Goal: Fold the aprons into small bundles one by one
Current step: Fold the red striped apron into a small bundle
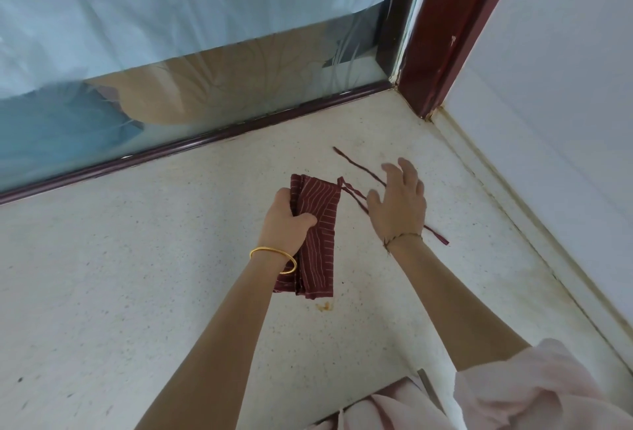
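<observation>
A dark red apron [318,244] with thin white stripes lies folded into a long narrow strip on the speckled countertop [137,275]. My left hand [286,224] grips the strip near its middle, thumb across the top. The apron's thin red ties [356,164] trail from its far end to the right across the counter. My right hand [399,201] hovers over the ties with its fingers spread and holds nothing.
A glass window with a dark red sill [191,145] runs along the back of the counter. A red frame post [442,32] and a white wall [565,93] close off the right side. A small brown stain [324,307] lies near the apron's near end.
</observation>
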Demonstrator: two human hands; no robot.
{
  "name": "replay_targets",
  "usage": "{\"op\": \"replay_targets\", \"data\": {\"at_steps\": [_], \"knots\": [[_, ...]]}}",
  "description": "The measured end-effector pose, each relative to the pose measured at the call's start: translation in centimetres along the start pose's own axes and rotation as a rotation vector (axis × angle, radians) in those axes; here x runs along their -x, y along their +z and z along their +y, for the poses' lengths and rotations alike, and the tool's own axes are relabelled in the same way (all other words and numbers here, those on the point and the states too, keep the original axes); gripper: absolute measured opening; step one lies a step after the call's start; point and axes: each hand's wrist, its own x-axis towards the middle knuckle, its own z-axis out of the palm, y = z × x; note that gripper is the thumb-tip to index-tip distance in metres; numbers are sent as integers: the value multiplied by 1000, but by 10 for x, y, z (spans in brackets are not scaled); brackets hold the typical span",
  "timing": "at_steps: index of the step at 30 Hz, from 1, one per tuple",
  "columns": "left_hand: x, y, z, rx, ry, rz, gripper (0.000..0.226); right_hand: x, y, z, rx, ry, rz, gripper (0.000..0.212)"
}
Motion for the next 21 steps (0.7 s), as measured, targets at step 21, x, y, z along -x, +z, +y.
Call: {"op": "replay_targets", "data": {"at_steps": [21], "knots": [[11,7,10,22,44,51,18,9,11,-9,-375,-13,-124,10]]}}
